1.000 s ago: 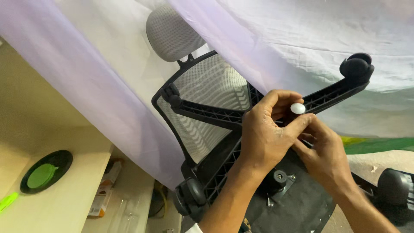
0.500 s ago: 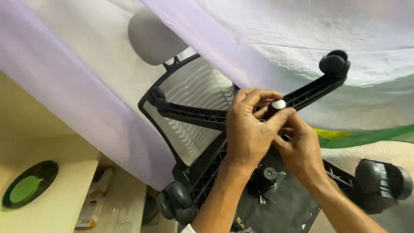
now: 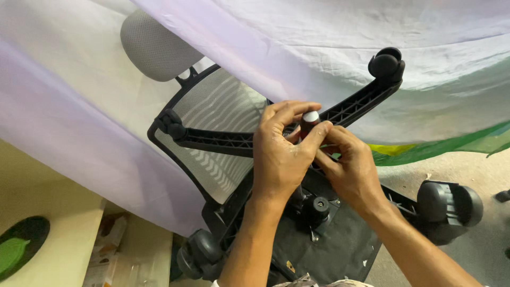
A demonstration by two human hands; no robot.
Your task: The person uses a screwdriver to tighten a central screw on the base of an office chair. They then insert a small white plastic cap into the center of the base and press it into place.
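Observation:
An office chair lies overturned, its black star base (image 3: pixel 355 105) pointing up toward me. My left hand (image 3: pixel 281 154) wraps around the hub of the base, thumb and fingers pinching the dark gas cylinder end with its white cap (image 3: pixel 309 119). Right beside it, my right hand (image 3: pixel 348 167) also grips the cylinder from the right, fingers touching the left hand's. The mesh backrest (image 3: pixel 218 138) and grey headrest (image 3: pixel 154 48) lie behind. The seat underside (image 3: pixel 340 250) with a black knob (image 3: pixel 319 205) is below my hands.
Casters sit on the base arms at the top right (image 3: pixel 386 64), right (image 3: pixel 449 204), lower left (image 3: pixel 199 254) and left (image 3: pixel 171 125). A white and lilac sheet (image 3: pixel 319 37) hangs behind the chair. A cream shelf unit (image 3: pixel 53 250) with a green dish (image 3: pixel 16 250) stands at the lower left.
The view has shifted, so chair and hands sit a little lower and left in frame. My left fingers have closed further around the cylinder's end, showing more of its dark shaft.

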